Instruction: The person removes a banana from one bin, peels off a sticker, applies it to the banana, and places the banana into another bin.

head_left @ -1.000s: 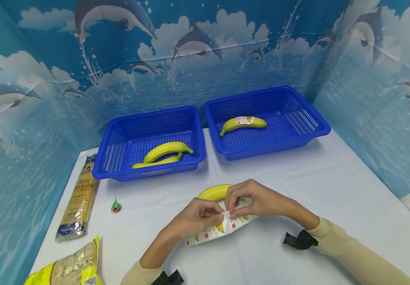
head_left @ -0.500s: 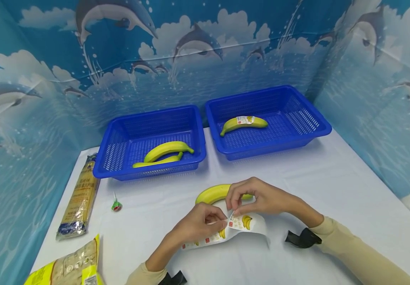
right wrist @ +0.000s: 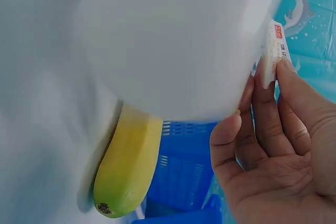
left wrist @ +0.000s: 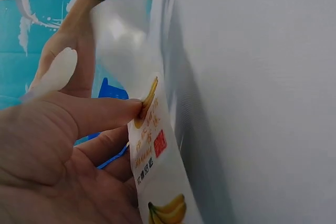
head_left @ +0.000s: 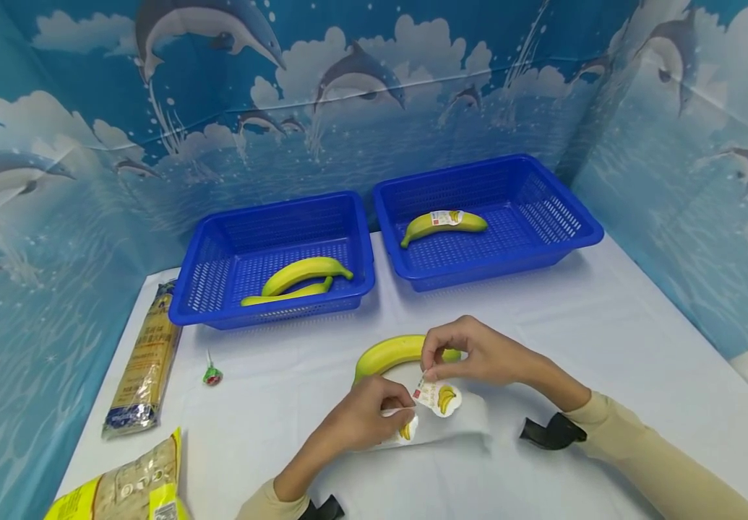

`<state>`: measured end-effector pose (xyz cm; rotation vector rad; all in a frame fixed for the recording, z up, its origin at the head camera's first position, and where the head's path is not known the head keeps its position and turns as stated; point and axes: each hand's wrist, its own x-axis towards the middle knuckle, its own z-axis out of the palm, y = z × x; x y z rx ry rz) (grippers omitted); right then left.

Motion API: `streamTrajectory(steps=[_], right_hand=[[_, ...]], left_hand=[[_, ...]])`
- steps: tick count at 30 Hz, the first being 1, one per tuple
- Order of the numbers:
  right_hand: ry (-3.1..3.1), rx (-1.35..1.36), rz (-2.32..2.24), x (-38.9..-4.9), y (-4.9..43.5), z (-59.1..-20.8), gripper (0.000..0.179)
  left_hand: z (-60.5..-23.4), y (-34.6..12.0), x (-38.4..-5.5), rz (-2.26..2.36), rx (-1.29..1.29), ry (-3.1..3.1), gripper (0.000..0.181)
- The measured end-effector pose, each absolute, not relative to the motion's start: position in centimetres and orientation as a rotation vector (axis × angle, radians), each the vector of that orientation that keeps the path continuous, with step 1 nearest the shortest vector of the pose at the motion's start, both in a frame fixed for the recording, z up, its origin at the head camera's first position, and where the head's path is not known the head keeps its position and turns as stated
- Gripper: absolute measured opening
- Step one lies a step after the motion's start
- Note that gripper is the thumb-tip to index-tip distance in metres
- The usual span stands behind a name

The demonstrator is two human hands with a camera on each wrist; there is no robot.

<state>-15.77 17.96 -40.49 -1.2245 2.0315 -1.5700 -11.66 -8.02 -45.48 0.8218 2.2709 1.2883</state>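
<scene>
Right grip [head_left: 471, 352]: sticker [head_left: 439, 399] pinched at edge (banana [head_left: 383, 355] beyond).

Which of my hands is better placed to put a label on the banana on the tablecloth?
Probably the right hand: it pinches a label that looks peeled free and, in the head view, overlaps one end of the banana. The left hand is occupied holding the strip.

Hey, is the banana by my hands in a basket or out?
Out. The head view shows the banana lying on the white tabletop, partly hidden behind your right hand.
</scene>
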Motion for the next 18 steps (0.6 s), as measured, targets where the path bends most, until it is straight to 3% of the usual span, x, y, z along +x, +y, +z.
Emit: streamTrajectory(steps=[5,7,11,18], right_hand=[[2.029,-1.188,-1.595,-15.9,18.0,-40.6,0.011],[2.038,-1.180,-1.591,-15.9,18.0,-40.6,0.012],[2.070,-1.158,-1.567,-16.1,17.9,-40.5,0.012],[2.072,-1.125,-1.557,-16.4,17.6,-40.5,0.011]], left_hand=[[-49.5,-8.2,-12.6,1.133,0.890,2.427,0.010],[-47.5,-7.9,-11.8,1.008,0.850,2.504,0.006],[-42.0,-7.4,-9.8,0.826,0.795,2.624,0.018],[-40.9,-8.5,-10.8,1.155,0.836,2.503,0.012]])
